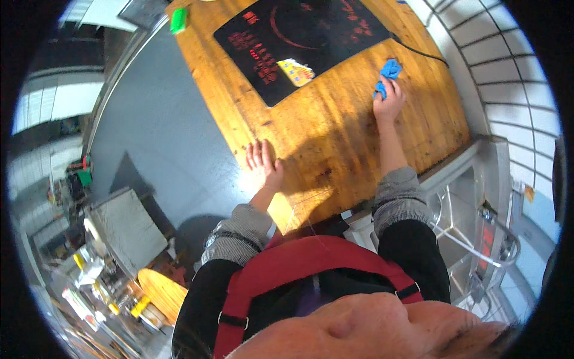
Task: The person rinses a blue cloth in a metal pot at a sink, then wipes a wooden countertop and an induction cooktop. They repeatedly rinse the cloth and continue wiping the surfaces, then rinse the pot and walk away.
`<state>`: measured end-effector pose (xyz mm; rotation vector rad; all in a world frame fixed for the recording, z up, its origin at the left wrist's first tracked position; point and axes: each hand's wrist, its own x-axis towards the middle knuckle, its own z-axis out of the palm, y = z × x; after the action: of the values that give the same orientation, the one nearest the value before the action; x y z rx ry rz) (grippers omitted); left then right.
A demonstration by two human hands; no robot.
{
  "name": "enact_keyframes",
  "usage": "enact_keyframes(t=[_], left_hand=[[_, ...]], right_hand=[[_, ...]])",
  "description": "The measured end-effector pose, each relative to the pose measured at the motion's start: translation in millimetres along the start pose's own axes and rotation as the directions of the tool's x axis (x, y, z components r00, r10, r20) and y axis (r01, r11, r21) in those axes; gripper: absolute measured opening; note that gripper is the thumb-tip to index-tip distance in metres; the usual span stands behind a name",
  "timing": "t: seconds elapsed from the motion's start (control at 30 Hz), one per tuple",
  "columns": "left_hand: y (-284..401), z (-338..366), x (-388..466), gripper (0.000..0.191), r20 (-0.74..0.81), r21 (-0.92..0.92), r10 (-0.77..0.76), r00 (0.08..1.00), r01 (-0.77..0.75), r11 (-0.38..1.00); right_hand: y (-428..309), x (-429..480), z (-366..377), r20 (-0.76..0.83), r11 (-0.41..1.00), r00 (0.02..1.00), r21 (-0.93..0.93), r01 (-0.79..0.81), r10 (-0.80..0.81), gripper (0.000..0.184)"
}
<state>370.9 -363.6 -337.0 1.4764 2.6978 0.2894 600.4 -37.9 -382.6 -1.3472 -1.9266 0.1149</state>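
Note:
Bunched under the fingers of my right hand [388, 99] is a blue cloth [391, 69], pressed to the wooden worktop [323, 121] on its right side. My left hand [263, 166] rests palm down with fingers apart on the worktop's left edge and holds nothing. A black induction cooktop [314, 40] with red markings lies beyond both hands. On its near edge is a yellow sticker [296, 72] that bears writing.
A green sponge [178, 20] sits at the worktop's far left corner. The cooktop's black cord [421, 50] runs toward the white tiled wall [506, 67]. To the right stands a metal sink [453, 211]. A grey-topped table [130, 229] and cluttered goods are at lower left.

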Motion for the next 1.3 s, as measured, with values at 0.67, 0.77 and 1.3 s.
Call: enact_keyframes(t=[0.67,0.77,1.3], left_hand=[[-148,-57,-78,0.071,0.029,-0.451,0.207,0.978,-0.172,0.876],[-249,-68,-132,0.067,0.287,-0.362,0.06,0.956,0.05,0.931],[-489,-87,-199,0.038,0.36,-0.344,-0.386,0.85,0.505,0.792]], right_hand=[[-219,-273,-131,0.396,0.973,0.896,0.026,-0.228,0.2,0.073],[-248,-310,-127,0.252,0.941,0.915,-0.209,-0.267,0.316,0.075],[-356,-291,-19,0.042,0.822,0.853,-0.297,-0.486,0.52,0.071]])
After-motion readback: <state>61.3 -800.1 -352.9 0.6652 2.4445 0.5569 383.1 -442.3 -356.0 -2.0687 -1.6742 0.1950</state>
